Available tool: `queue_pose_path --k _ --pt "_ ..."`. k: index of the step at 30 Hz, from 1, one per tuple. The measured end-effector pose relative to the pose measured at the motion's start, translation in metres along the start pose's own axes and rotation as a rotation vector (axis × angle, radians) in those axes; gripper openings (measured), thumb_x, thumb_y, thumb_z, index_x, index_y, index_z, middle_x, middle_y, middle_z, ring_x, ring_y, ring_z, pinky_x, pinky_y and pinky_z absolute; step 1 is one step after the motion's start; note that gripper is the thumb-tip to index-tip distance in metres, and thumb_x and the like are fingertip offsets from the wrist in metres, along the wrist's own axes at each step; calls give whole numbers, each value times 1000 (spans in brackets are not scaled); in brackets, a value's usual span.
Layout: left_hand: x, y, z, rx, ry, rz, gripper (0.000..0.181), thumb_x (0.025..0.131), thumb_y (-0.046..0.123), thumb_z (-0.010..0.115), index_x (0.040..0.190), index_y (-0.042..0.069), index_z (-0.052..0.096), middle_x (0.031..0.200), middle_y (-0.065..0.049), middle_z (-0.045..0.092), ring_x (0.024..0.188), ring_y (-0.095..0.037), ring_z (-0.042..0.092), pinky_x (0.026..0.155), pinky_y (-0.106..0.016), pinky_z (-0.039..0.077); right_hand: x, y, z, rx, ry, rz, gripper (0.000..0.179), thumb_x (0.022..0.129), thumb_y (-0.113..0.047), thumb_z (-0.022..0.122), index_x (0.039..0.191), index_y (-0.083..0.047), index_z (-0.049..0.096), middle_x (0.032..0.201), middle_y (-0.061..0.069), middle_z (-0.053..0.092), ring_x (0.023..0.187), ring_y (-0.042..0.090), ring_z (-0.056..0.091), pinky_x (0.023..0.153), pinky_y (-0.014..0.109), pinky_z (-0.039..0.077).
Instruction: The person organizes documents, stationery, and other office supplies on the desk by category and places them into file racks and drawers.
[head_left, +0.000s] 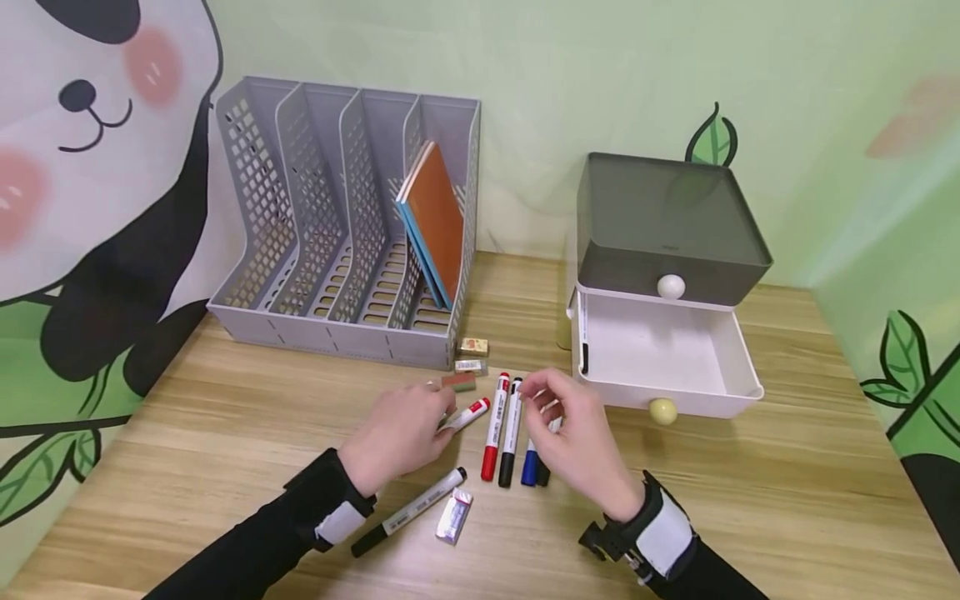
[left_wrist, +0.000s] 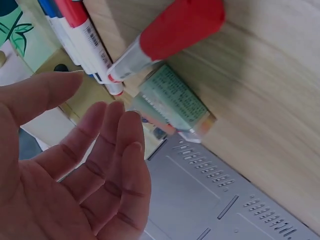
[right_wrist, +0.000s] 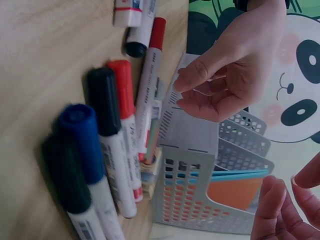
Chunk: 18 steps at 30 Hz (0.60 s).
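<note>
Pale wood grain covers the counter (head_left: 225, 417), backed by a green wall (head_left: 525, 83) with a printed panda (head_left: 112, 192) at upper left. Left of centre stands a grey rack (head_left: 315, 327), books (head_left: 438, 225) leaning in its rightmost slot; toward the right is a cabinet (head_left: 675, 208), its white drawer (head_left: 660, 350) pulled out. Near the frame's centre, the left hand (head_left: 397, 433) is loosely curved, thumb and fingers parted, beside a slanting red marker (head_left: 472, 412) (I cannot tell whether they touch). Just right of centre, the right hand (head_left: 573, 425) has thumb and forefinger tips nearly together, gripping nothing, over a blue marker (head_left: 530, 468). Between the hands lie a second red marker (head_left: 495, 429) and a black marker (head_left: 511, 433); an eraser (head_left: 454, 517) lies at lower centre.
</note>
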<state>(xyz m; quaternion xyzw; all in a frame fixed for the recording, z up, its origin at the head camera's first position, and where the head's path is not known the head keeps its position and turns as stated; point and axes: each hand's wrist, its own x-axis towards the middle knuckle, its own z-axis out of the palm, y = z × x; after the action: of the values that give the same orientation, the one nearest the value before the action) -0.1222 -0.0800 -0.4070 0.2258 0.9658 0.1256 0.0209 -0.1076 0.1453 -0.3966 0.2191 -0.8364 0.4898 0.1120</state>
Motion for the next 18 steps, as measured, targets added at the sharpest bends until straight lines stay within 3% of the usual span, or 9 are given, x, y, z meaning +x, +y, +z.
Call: queue_pose_path --k 7,18 --pt "-2 -1 5 26 -4 -32 21 85 18 80 76 10 63 68 -1 59 58 -15 50 49 -32 43 -3 8 9 13 -32 97 19 87 7 59 101 -3 67 95 10 70 79 12 63 66 22 56" --pt "-4 1 11 60 -51 -72 21 87 19 77 75 11 62 67 -2 59 58 -16 52 51 -31 47 -5 22 17 40 -97 230 25 86 7 57 108 1 67 96 17 70 80 14 62 66 19 53"
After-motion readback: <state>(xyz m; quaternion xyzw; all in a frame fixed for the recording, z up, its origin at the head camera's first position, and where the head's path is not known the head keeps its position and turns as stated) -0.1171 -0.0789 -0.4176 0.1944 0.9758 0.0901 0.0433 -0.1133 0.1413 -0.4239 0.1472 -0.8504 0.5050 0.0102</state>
